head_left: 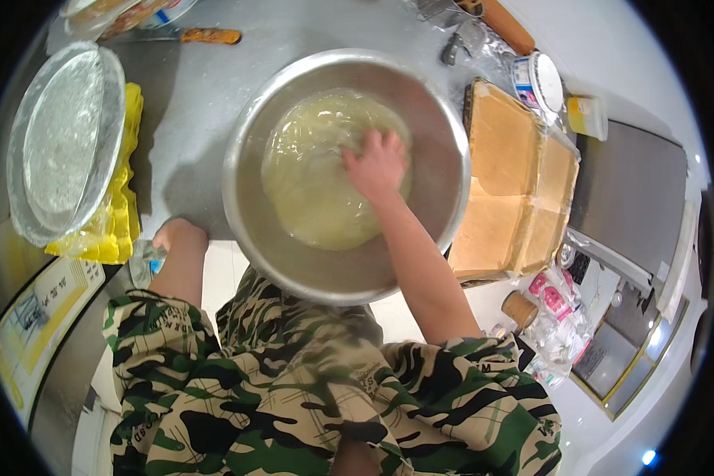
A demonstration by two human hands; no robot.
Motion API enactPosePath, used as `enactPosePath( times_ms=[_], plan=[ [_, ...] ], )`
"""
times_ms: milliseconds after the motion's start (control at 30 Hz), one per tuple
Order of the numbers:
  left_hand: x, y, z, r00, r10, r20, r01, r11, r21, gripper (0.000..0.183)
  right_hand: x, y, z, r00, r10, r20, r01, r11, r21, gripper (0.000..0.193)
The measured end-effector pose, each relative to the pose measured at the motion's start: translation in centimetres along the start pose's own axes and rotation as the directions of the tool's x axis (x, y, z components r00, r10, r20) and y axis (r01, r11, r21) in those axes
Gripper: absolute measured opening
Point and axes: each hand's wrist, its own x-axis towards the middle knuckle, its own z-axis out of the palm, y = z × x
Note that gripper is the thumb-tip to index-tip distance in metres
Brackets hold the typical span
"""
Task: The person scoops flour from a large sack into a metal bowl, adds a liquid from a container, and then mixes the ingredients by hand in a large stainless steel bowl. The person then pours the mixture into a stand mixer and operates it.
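A large steel bowl (pixel 444 214) stands at the counter's front edge with a pool of pale yellow-green, clear, frothy liquid (pixel 317 182) in it. Inside the bowl is my right hand (pixel 378 165), at the right part of the liquid. Its fingers are apart and bent down, the tips dipping into the liquid, with no object seen in them. My left hand (pixel 181 235) rests at the counter's front edge, left of the bowl. It looks foreshortened and its fingers are mostly hidden.
Left of the bowl, a round clear tub (pixel 63 143) sits over a yellow moulded tray (pixel 127 190). A wooden-handled knife (pixel 210 36) lies at the back. On the right are a brown cardboard-like panel (pixel 508 151), a white tub (pixel 543 83), a rolling pin (pixel 508 28) and a grey appliance (pixel 631 198).
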Motion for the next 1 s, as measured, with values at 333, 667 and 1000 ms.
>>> enactPosePath(
  times_ms=[333, 667, 1000],
  plan=[
    [-0.3, -0.7, -0.1, 0.997, 0.075, 0.034, -0.077, 0.994, 0.08, 0.069, -0.2, -4.7, -0.2, 0.974, -0.186, 0.125, 0.181, 0.982, 0.053, 0.056],
    [0.7, -0.4, -0.8, 0.996, 0.092, -0.013, -0.091, 0.995, 0.047, 0.067, -6.5, -5.9, 0.6, 0.942, -0.291, 0.168, 0.292, 0.956, 0.018, 0.043],
    [0.3, -0.2, -1.0, 0.996, 0.085, -0.035, -0.085, 0.996, -0.004, 0.064, -10.1, -3.1, 0.2, 0.955, -0.122, 0.272, 0.13, 0.991, -0.014, 0.051]
  ],
)
